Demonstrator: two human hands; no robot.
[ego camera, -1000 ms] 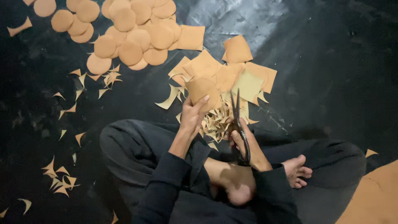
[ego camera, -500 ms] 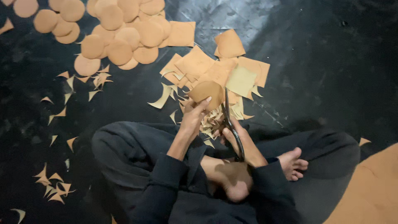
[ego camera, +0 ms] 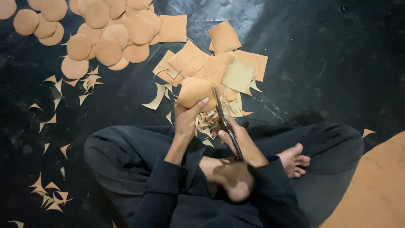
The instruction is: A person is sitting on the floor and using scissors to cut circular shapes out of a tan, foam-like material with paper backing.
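1. Gripping a tan disc (ego camera: 195, 93) by its lower edge, the left hand (ego camera: 187, 119) has its fingers clamped on the piece, thumb over the front; the right hand (ego camera: 238, 139) is closed around the handles of dark scissors (ego camera: 225, 124), whose blades run up along the disc's right edge.
2. Judging by the floor, much is done: a pile of cut rounds (ego camera: 101, 29) lies at upper left, overlapping one another.
3. A smaller stack of square pieces (ego camera: 211, 63) lies just beyond the held disc, uncut, so work appears to remain.
4. Curved corner trimmings (ego camera: 86, 82) are scattered over the dark floor (ego camera: 329, 63), with a heap of offcuts (ego camera: 206, 124) under the hands, against the crossed legs (ego camera: 126, 156).
5. A large tan sheet (ego camera: 375, 185) lies at lower right, beside the bare foot (ego camera: 295, 159).
6. Nothing blocks the scissors; the loose scraps only clutter the lap area.
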